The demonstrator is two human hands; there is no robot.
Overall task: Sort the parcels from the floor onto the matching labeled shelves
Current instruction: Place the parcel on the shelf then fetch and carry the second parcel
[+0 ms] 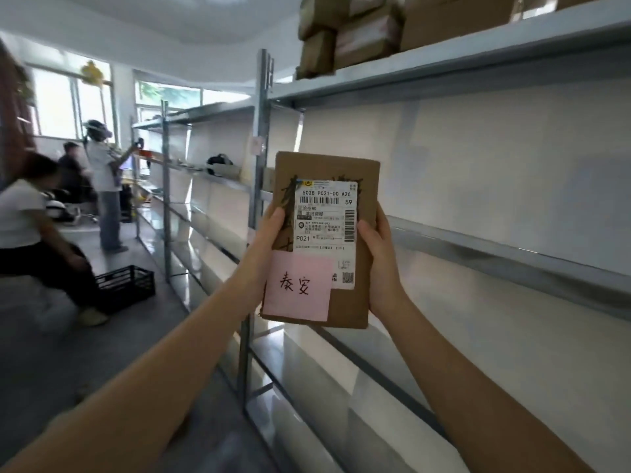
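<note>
I hold a flat brown cardboard parcel [362, 233] upright in front of me with both hands. It carries a white shipping label and a pink note with two handwritten characters. My left hand [264, 254] grips its left edge, thumb on the front. My right hand [380, 257] grips its right edge. Behind the parcel runs a grey metal shelf rack [478, 63]. Its top shelf holds several brown parcels [351, 32]; the shelf at hand height [512, 247] is bare.
The rack's upright post [261, 138] stands just left of the parcel. A black plastic crate [124, 283] sits on the grey floor at left. A crouching person [30, 227] and a standing person [102, 186] are farther down the aisle, near the windows.
</note>
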